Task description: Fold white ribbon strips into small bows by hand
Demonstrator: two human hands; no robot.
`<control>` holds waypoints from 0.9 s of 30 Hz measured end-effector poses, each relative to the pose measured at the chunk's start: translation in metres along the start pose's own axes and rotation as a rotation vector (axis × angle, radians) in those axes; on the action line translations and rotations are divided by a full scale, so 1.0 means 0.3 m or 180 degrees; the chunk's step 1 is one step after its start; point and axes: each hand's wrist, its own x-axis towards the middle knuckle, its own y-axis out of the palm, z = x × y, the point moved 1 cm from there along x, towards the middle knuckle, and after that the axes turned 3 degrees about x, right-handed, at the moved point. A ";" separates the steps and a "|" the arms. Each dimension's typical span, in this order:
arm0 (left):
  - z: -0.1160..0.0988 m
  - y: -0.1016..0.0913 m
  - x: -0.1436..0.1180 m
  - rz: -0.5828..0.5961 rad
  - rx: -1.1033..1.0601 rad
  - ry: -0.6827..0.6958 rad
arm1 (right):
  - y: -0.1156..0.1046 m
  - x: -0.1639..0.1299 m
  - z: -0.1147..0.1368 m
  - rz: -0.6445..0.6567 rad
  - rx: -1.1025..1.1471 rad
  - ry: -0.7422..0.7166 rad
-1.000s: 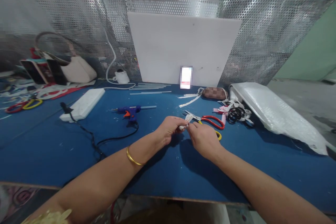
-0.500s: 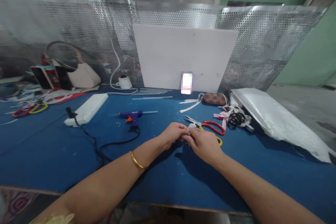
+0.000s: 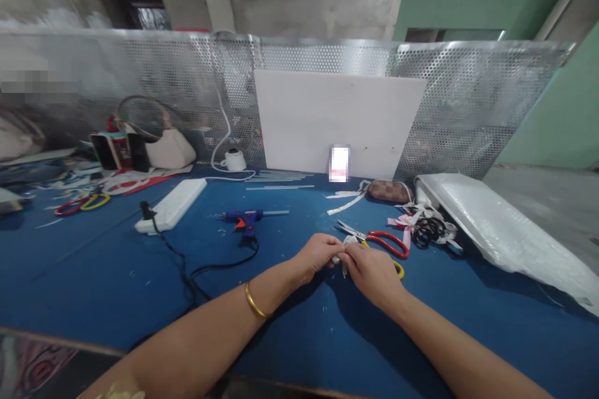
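Over the middle of the blue table (image 3: pixel 93 274), somewhat nearer its front edge than its back, the left hand (image 3: pixel 316 255) and right hand (image 3: pixel 372 268) meet fingertip to fingertip, both pinched shut on a small white ribbon piece (image 3: pixel 345 243) held between them (mostly hidden by the fingers). Just behind the right hand lie red-handled scissors (image 3: pixel 386 242), blades pointing left. The blue glue gun (image 3: pixel 247 219) rests well to the left of the hands, its black cord trailing toward the front edge.
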 end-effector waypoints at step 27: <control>0.009 0.010 0.005 -0.0200 -0.0050 -0.0068 | 0.027 -0.004 -0.010 -0.0233 0.0034 -0.0226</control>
